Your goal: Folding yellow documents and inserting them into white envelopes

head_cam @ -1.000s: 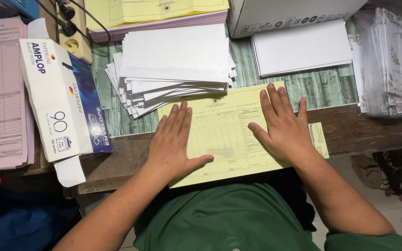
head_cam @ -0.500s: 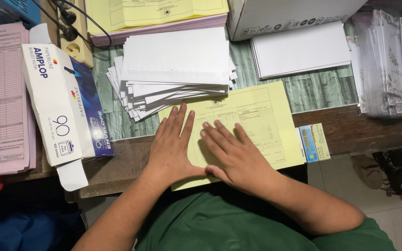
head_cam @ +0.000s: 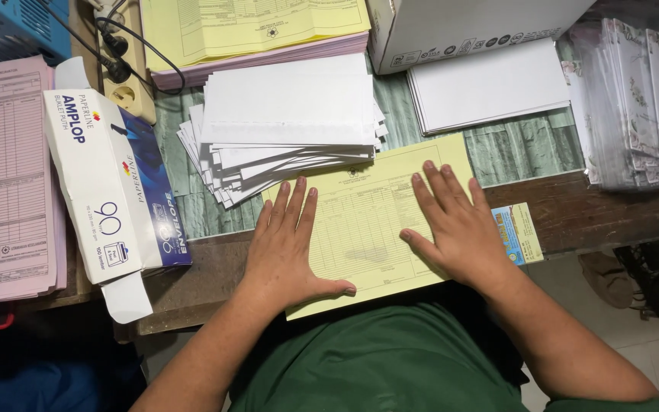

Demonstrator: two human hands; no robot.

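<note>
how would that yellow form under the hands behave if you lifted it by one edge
The yellow form looks like thin paper lying flat, so it would likely flop and weigh little. Its near edge overhangs the table, so it could slide easily.

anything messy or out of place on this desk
The stack of white paper envelopes is fanned out crookedly at its lower left. The white-and-blue cardboard envelope box lies tilted, end flap open, over the table edge.
</note>
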